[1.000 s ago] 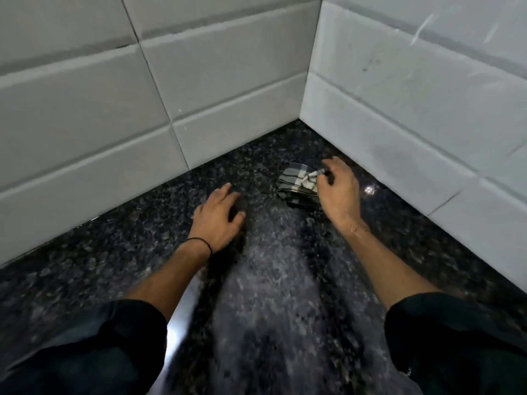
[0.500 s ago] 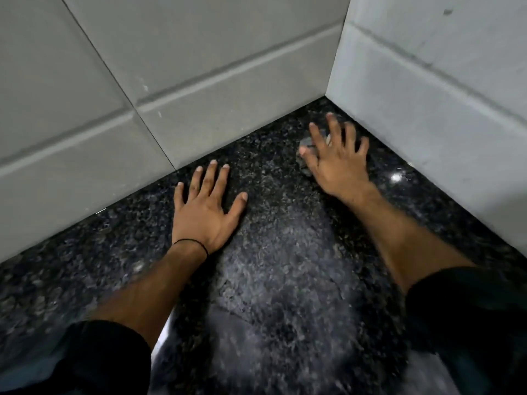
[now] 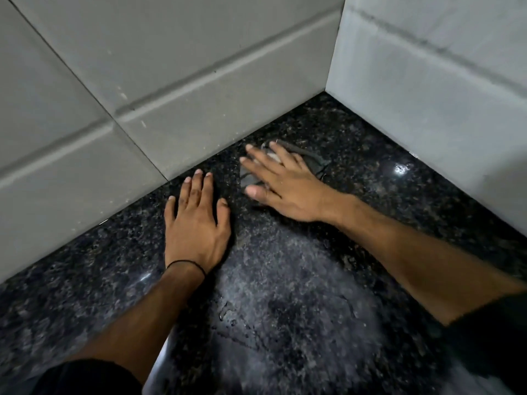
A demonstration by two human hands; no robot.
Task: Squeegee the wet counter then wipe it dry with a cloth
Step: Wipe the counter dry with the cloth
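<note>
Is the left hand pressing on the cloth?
No, the left hand lies flat on the bare counter, while the cloth is under the straight fingers of the right hand.

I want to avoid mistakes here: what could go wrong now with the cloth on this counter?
The cloth lies under the flat right hand, held by no curled finger; it may slip out. The wet film nearer the person could be missed. The left hand, flat on the counter, may slide.
</note>
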